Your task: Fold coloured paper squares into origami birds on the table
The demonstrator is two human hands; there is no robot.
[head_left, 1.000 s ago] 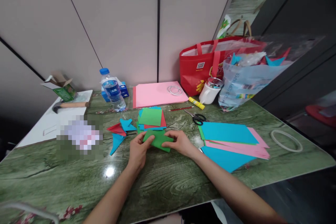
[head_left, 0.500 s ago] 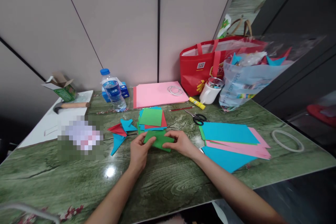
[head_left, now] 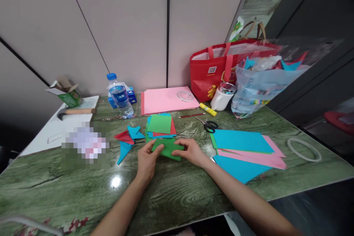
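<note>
Between my hands is a piece of green paper, partly folded over, with a layer showing beneath its lower edge. My left hand pinches its left side, thumb on top. On the right side, my right hand grips the paper between thumb and fingers. Just beyond lies a stack of square coloured papers, a green one uppermost. Left of my left hand rest folded paper pieces: a red one and blue ones. The fingers under the paper are hidden.
Blue and pink sheets lie at right, with scissors, a pencil and a glue stick behind. Farther back stand a water bottle, a white mug and a red bag. A hammer lies far left.
Almost nothing differs. The whole view has shifted very slightly; both hands keep the same grip on the green paper.
</note>
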